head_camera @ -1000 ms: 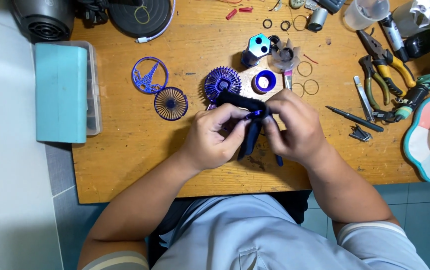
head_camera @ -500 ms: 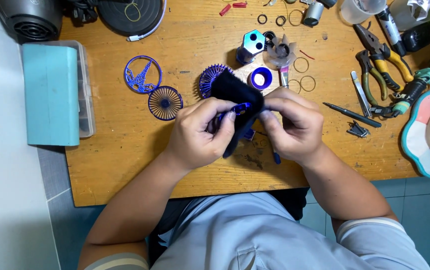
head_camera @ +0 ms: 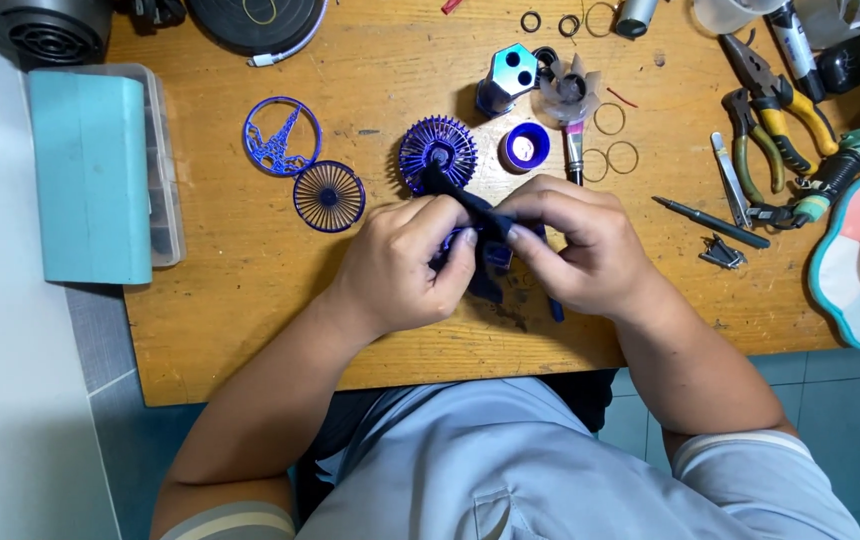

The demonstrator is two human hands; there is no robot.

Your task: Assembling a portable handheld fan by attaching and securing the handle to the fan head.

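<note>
A: Right, I have both hands at mid-desk. My left hand [head_camera: 405,265] and right hand [head_camera: 575,250] are closed, fingertips pinching a dark cloth [head_camera: 470,205] wrapped round a small blue part [head_camera: 495,255].

B: Where is the part relative to the rest?

A: Between my two hands, just nearer me than the blue finned grille [head_camera: 437,153], which one end of the cloth touches. The blue ring cap [head_camera: 526,147] sits just beyond my right hand; the flat spoked disc [head_camera: 329,196] lies beyond my left.

B: How would you handle it well?

A: I judge a light pinch is best: steady the part with the left, work the cloth with the right, and keep it low over the desk [head_camera: 250,300].

B: Anything unclear?

A: The part's shape is mostly hidden by cloth and fingers. The pliers [head_camera: 765,110] far to my right are cut off at the frame's edge.
</note>
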